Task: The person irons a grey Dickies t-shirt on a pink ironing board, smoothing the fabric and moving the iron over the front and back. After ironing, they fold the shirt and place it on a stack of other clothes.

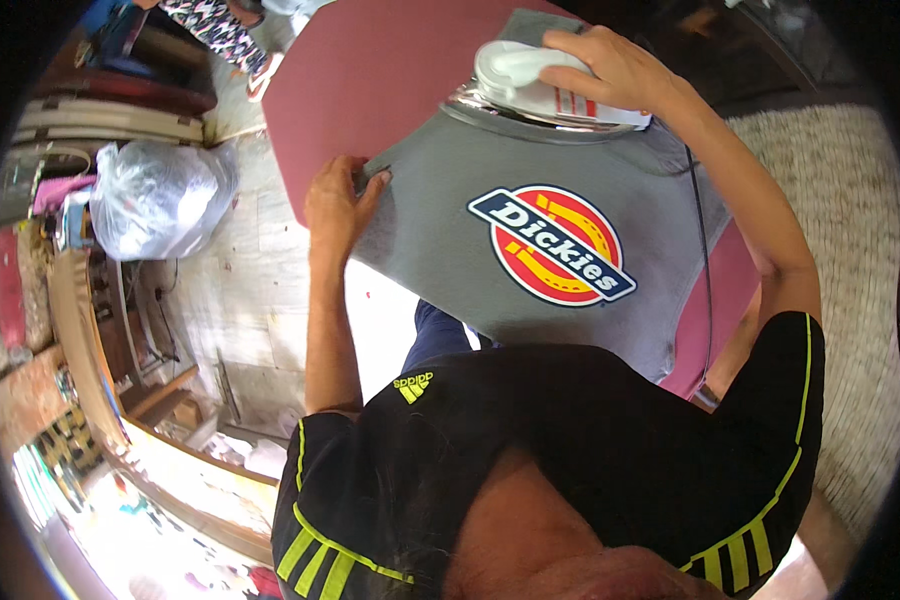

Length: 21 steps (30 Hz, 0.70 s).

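A grey T-shirt (420, 240) with a red, yellow and dark blue emblem lies spread over a maroon ironing board (360, 70). Its lower part hangs toward my body. My right hand (610, 70) is wrapped round the handle of a white iron (510, 68) with a shiny metal base. The iron sits on the shirt's far part, above the emblem. At the shirt's left edge, my left hand (338, 205) holds the cloth between thumb and fingers.
A dark cord (703, 230) runs down the board's right side. On the left stand a stuffed clear plastic bag (160, 205) and wooden furniture (100, 340). Another person's patterned trouser leg (215, 35) shows at the far left. A beige woven mat (820, 210) lies at the right.
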### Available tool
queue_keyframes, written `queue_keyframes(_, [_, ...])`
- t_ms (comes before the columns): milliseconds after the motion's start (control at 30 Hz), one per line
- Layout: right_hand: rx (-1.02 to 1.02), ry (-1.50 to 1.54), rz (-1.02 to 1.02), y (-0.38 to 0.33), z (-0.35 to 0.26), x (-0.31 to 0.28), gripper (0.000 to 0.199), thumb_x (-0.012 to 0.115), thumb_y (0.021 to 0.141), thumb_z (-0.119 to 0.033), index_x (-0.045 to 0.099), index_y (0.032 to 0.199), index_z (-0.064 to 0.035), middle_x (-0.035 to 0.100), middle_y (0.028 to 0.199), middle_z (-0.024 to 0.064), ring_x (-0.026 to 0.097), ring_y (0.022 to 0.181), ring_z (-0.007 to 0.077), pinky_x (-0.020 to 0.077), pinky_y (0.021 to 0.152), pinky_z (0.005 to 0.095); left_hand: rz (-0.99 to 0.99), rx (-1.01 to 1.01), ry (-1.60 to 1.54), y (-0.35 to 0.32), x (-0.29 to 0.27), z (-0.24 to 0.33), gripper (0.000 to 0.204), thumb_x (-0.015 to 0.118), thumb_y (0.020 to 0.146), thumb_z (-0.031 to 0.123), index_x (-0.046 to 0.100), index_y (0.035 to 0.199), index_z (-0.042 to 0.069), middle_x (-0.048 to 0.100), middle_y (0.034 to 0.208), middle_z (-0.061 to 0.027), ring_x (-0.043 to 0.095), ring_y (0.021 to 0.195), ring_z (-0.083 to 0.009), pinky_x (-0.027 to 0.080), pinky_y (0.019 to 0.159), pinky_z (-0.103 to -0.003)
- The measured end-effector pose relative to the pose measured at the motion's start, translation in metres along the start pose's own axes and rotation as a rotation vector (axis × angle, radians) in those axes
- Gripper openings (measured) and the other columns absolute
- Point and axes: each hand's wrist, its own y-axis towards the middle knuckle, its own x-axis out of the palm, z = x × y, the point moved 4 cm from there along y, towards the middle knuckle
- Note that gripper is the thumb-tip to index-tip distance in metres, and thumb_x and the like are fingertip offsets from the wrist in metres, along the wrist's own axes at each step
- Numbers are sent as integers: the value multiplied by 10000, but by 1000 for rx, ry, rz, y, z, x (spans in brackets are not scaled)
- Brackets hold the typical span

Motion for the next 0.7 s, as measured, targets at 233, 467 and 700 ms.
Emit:
queue_keyframes(233, [-250, -22, -52, 50, -54, 43, 271, 606, 912, -324, 595, 943, -55, 613, 670, 181, 627, 607, 340, 475, 570, 397, 270, -131, -363, -21, 0, -11, 203, 722, 825, 140, 627, 946, 8, 697, 852, -154, 669, 733, -271, 514, 670, -357])
queue_keyframes(467, [-303, -1, -71, 87, -105, 74, 299, 598, 916, -345, 582, 930, -47, 624, 646, 180, 623, 590, 342, 473, 553, 403, 292, -181, -296, -78, -8, -32, 304, 656, 830, 5, 528, 1106, 2, 683, 902, -162, 664, 776, -253, 512, 696, -345])
queue_keyframes(700, [-261, 13, -19, 115, -136, 93, 366, 572, 923, -411, 596, 913, -47, 617, 635, 191, 622, 595, 359, 475, 577, 441, 479, -208, -375, -92, -15, -53, 323, 597, 860, -21, 512, 1171, -22, 603, 1005, -154, 588, 827, -207, 479, 713, -320])
